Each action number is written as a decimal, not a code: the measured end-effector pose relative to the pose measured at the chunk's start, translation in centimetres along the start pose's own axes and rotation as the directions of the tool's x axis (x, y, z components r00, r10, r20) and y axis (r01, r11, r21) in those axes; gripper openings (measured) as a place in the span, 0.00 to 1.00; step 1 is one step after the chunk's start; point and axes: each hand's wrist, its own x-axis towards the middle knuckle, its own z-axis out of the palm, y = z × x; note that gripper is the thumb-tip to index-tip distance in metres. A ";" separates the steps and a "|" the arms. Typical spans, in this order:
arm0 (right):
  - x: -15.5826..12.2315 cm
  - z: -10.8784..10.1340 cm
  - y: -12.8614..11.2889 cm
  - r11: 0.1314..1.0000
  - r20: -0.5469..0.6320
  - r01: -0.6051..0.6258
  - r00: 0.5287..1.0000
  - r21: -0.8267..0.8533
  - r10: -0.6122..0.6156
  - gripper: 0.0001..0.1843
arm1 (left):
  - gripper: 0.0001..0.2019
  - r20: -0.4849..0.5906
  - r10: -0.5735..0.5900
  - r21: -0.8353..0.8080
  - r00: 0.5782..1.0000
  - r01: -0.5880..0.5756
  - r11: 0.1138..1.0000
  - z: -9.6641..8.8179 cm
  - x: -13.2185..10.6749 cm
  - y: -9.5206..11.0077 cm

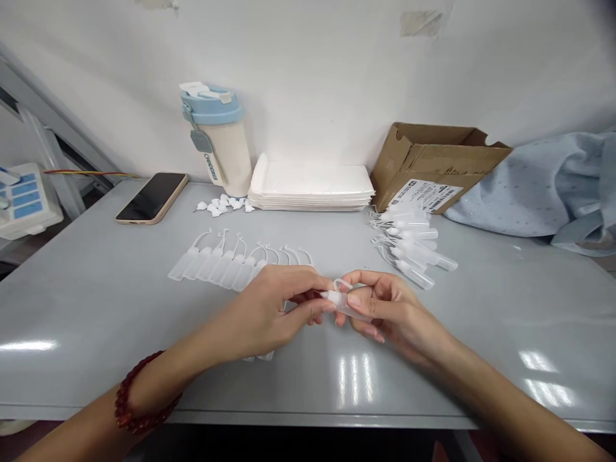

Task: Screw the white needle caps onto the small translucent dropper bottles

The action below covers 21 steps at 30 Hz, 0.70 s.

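Note:
Both my hands meet over the middle of the grey table (pixel 72 333). My right hand (pixel 389 311) grips a small clear plastic bottle (pixel 347 304) lying sideways. My left hand (pixel 274 308) pinches the bottle's white cap end (pixel 331 296) between thumb and fingers. A row of several capped clear bottles (pixel 216 264) lies just behind my left hand. A loose pile of more clear bottles (pixel 414 247) lies behind my right hand. A few small white caps (pixel 224 205) sit further back.
A phone (pixel 151 197) lies at back left beside a blue-lidded tumbler (pixel 219 138). A stack of white padded envelopes (pixel 310 186) and an open cardboard box (pixel 433 163) stand against the wall. Pale blue cloth (pixel 543 186) fills the right; a white device (pixel 24 199) sits far left.

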 end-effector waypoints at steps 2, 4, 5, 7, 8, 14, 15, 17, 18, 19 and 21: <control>0.0 0.0 0.1 1.000 -0.013 0.016 1.000 -0.001 -0.016 0.13 | 0.08 -0.021 -0.030 -0.032 0.999 0.030 0.999 0.1 0.1 0.1; -0.2 0.2 0.2 0.984 -0.090 0.111 0.988 -0.141 -0.124 0.12 | 0.09 -0.032 -0.088 -0.071 0.996 0.085 0.994 0.1 0.3 0.2; -0.3 0.4 0.4 0.948 -0.131 0.182 0.966 -0.262 -0.221 0.11 | 0.10 -0.032 -0.119 -0.087 0.992 0.115 0.990 0.0 0.4 0.3; -0.6 0.6 0.7 0.762 -0.141 0.331 0.866 -0.556 -0.479 0.10 | 0.11 -0.034 -0.161 -0.121 0.986 0.156 0.980 0.0 0.5 0.5; -0.7 0.7 1.0 0.612 -0.095 0.382 0.792 -0.692 -0.603 0.10 | 0.11 -0.034 -0.171 -0.141 0.985 0.165 0.976 -0.1 0.5 0.5; 0.0 0.0 2.2 -0.055 0.311 0.481 0.472 -0.875 -0.825 0.19 | 0.09 -0.025 -0.198 -0.199 0.980 0.189 0.962 -0.3 0.4 0.5; 0.1 -0.1 2.2 -0.075 0.335 0.490 0.469 -0.869 -0.817 0.20 | 0.09 -0.020 -0.207 -0.204 0.978 0.199 0.959 -0.3 0.4 0.5; 0.3 -0.3 2.2 -0.107 0.348 0.460 0.479 -0.881 -0.806 0.21 | 0.10 -0.010 -0.224 -0.224 0.975 0.216 0.950 -0.4 0.4 0.7; 0.3 -0.4 2.1 -0.134 0.354 0.435 0.477 -0.890 -0.804 0.21 | 0.10 -0.006 -0.229 -0.238 0.974 0.221 0.946 -0.5 0.5 0.7; 0.3 -0.4 2.0 -0.165 0.364 0.411 0.472 -0.897 -0.803 0.19 | 0.11 -0.005 -0.229 -0.253 0.973 0.220 0.942 -0.5 0.5 0.8; 0.2 -0.4 1.8 -0.218 0.384 0.374 0.457 -0.901 -0.802 0.16 | 0.12 -0.006 -0.225 -0.284 0.974 0.214 0.935 -0.4 0.5 0.8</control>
